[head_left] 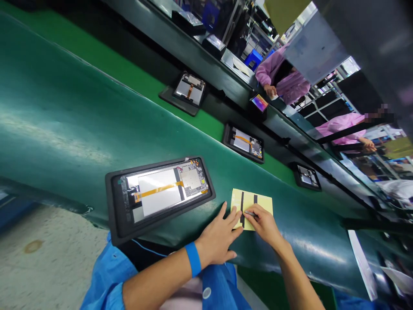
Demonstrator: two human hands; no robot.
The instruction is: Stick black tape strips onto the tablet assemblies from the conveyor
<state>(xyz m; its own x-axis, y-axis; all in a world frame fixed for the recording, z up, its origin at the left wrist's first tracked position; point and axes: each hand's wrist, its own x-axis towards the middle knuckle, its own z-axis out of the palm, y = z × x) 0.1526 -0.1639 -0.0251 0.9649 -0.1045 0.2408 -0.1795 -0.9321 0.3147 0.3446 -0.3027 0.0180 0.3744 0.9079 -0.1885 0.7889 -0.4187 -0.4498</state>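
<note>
While the left hand (219, 239), fingers apart, touches the yellow sheet (267, 205), the right hand (263, 221) clamps a slim tool (250, 214) between fingers over it.

The left hand (220, 237) is lying palm down with fingers spread; the right hand (263, 221), just beside, is pinching between thumb and fingers

We wore a blue jacket (222, 282) with a round white button (207, 293), its left sleeve (105, 273) stopping well short of the wrist, over a pale pink garment (180, 297); a plain blue wristband (192, 259) circled our left wrist.
</note>
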